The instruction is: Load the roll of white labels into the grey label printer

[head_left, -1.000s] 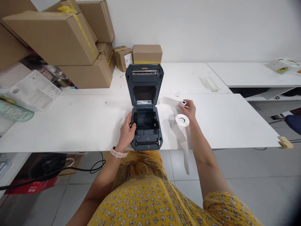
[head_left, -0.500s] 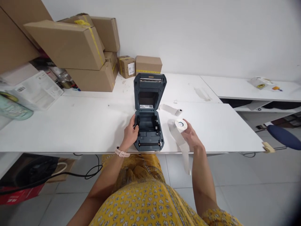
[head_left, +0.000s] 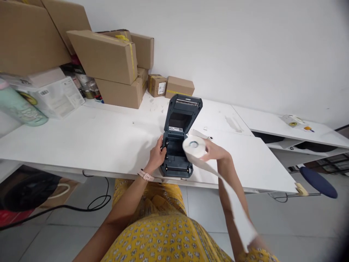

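A dark grey label printer (head_left: 177, 160) stands at the table's front edge with its lid raised, its roll bay exposed. My left hand (head_left: 157, 155) grips the printer's left side wall, thumb over the rim and fingers along the outside. In my right hand (head_left: 215, 152) is a white label roll (head_left: 197, 152), held from its right side over the printer's right edge, core facing up. A loose strip trails from it past my right forearm, its end blurred. Behind the roll lies a small, thin roll (head_left: 210, 138) with a short strip, partly hidden.
Cardboard boxes (head_left: 105, 58) are stacked at the back left, with two smaller ones (head_left: 180, 86) against the wall. A green bottle (head_left: 23, 107) stands by a white box (head_left: 58, 96) at far left. A beige clamp (head_left: 301, 189) sits on the table's right corner.
My right hand has carried the label roll left, from beside the printer to over its right edge. The trailing strip has swung out to the right. My left hand keeps its grip.
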`<state>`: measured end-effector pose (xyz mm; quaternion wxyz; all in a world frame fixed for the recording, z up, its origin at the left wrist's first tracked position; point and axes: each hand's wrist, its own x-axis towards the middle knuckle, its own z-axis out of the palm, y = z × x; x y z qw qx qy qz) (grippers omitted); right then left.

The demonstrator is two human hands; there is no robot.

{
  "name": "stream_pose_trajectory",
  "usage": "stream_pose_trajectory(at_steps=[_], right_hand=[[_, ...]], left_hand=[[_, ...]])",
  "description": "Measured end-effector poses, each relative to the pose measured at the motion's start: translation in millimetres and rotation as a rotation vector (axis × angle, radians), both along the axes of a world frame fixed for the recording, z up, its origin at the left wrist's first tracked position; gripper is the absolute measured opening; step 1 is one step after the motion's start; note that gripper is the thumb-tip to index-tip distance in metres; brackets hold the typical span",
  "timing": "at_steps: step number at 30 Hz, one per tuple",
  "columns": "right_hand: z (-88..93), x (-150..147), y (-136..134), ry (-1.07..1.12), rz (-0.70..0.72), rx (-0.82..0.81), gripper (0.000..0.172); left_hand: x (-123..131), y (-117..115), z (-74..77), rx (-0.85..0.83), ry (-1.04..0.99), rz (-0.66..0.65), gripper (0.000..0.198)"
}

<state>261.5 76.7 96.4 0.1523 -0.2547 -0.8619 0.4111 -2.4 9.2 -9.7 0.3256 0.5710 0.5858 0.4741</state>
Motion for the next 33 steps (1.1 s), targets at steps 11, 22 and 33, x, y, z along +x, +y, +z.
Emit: stream_pose_trajectory(at_steps=[11, 22, 33], right_hand=[[-2.3, -91.0, 35.7, -0.638, 0.04, 0.344, 0.074], [-29.9, -91.4, 40.6, -0.692, 0.001, 0.368, 0.085], [-38.5, -62.1, -79.8, -0.281, -0.109, 0.542, 0.054]], left_hand=[[0.5, -2.6, 10.1, -0.033, 0.017, 0.011, 0.07], [0.8, -1.8, 13.5, -0.045, 0.042, 0.001, 0.069], [1.5, -4.1, 13.3, -0.023, 0.006, 0.005, 0.065]])
